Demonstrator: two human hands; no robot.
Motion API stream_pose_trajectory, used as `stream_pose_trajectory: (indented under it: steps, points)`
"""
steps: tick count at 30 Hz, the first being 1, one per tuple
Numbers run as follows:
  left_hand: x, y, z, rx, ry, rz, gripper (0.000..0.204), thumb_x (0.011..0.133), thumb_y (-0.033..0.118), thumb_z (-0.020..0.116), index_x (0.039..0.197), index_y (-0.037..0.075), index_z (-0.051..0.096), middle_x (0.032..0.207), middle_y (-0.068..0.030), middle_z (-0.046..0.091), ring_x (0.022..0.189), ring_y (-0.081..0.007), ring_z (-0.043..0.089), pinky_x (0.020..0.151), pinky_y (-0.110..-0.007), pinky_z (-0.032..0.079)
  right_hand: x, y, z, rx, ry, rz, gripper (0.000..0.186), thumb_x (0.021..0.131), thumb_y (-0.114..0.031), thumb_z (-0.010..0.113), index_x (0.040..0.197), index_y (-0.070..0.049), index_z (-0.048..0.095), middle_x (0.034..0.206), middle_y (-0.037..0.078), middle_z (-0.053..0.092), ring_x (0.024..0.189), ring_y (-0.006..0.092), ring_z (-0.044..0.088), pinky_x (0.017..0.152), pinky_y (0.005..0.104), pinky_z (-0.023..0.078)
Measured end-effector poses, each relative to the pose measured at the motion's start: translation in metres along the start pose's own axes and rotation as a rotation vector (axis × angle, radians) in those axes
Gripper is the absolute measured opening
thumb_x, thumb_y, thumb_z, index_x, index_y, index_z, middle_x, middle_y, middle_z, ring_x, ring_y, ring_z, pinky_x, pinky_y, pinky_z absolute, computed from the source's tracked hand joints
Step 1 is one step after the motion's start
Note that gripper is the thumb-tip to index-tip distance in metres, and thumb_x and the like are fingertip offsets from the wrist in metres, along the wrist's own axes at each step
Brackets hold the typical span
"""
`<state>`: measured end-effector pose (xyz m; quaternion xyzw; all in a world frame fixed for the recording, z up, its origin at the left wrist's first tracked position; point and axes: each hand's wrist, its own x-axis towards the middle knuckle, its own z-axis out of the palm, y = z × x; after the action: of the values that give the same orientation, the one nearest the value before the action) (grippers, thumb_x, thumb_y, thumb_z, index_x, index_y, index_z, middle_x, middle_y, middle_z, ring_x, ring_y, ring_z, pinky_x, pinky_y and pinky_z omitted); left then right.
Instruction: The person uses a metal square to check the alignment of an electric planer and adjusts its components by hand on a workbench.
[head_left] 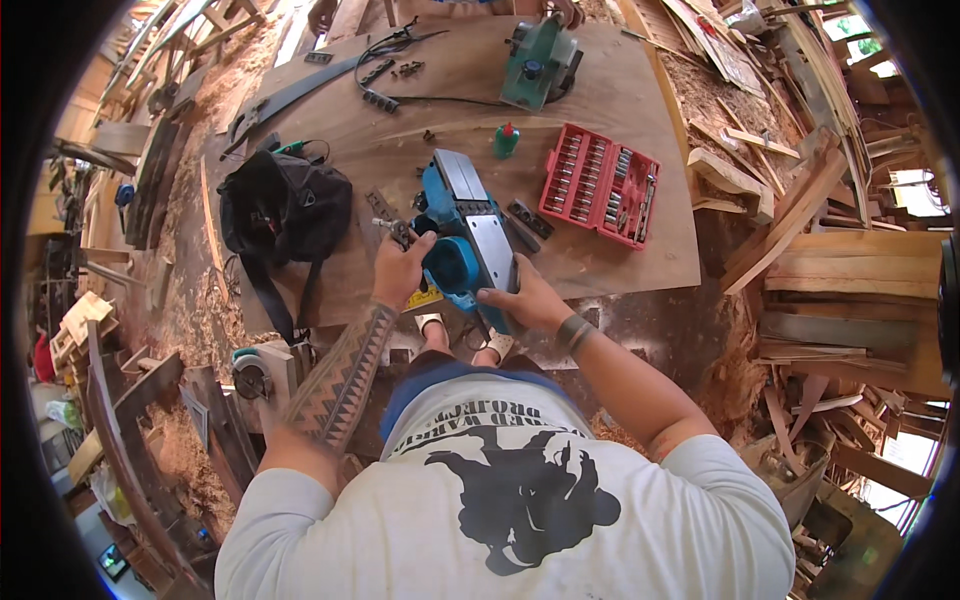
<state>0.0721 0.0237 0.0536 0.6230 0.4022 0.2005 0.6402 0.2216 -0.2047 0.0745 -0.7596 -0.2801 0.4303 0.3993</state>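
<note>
A blue electric planer (492,250) lies tipped over near the table's front edge, its silver sole plates facing up. My right hand (535,298) grips its near end, thumb across the body. Beside the planer's blue handle, my left hand (400,268) is closed on a small shiny metal piece (397,232); its exact kind is not clear. Dark slotted metal bars (530,218) lie to the right of the planer. A red case of sockets (622,238) sits open farther right. Beyond the planer stands a small green bottle (506,142) with a red cap.
A black bag (285,210) rests on the left of the wooden table (640,275). At the far side are a green planer (540,65), a long grey blade (300,95) and a black cord. Another person's hand (567,12) shows there. Planks (850,280) and shavings surround the table.
</note>
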Motion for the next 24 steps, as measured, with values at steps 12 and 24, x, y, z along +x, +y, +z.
stream_pose_trajectory:
  steps: [12, 24]
  points:
    - [-0.054, -0.014, -0.036, -0.201, 0.076, -0.279, 0.024, 0.096, 0.023, 0.080, 0.093, 0.007, 0.063, 0.088, -0.0035, 0.069, 0.079, -0.0145, 0.070, 0.059, -0.031, 0.056, 0.049, 0.058, -0.018, 0.756, -0.159, 0.469, 0.073, 0.101, -0.069, 0.058, 0.147, -0.012, 0.060, 0.135, 0.011, 0.067, 0.124, 0.0298, 0.062, 0.110, 0.0485, 0.047]
    - [-0.044, 0.021, 0.033, -0.194, 0.206, -0.052, 0.052, 0.077, 0.043, 0.098, 0.086, 0.009, 0.060, 0.083, 0.0012, 0.064, 0.074, -0.0084, 0.059, 0.066, -0.028, 0.050, 0.063, 0.053, -0.014, 0.862, -0.439, 0.471, 0.061, 0.103, -0.051, 0.068, 0.149, -0.015, 0.051, 0.124, 0.006, 0.071, 0.105, 0.0196, 0.071, 0.093, 0.0428, 0.059]
